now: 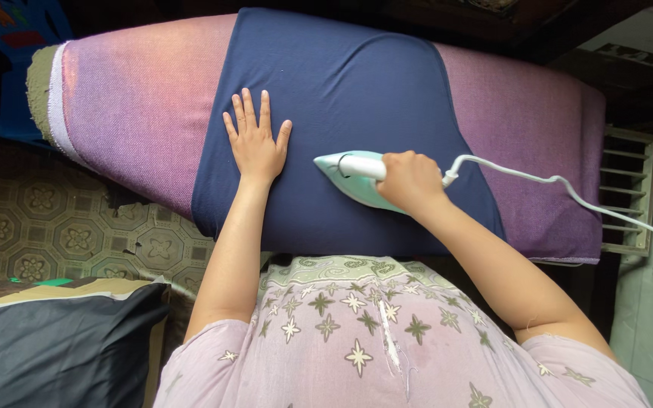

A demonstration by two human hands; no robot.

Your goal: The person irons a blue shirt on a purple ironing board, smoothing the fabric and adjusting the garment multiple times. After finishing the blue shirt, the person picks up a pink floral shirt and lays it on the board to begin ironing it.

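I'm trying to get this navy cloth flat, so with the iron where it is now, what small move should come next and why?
Probably slide the iron a little further toward its tip, into the gap before the left hand. The right hand has a closed grip on the handle, the tip points at the flat left palm pinning the navy cloth, and that strip between them looks unpressed. Stop short of the fingers.

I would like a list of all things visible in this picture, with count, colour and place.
cloth: 1, navy, spread across board middle
board: 1, purple-pink cover, across top
iron: 1, mint and white, on cloth
cord: 1, white, from iron to right edge
rack: 1, pale, at board's right end
floor: patterned tiles, left
cushion: 1, dark, bottom left
left hand: flat on cloth
right hand: grips iron handle
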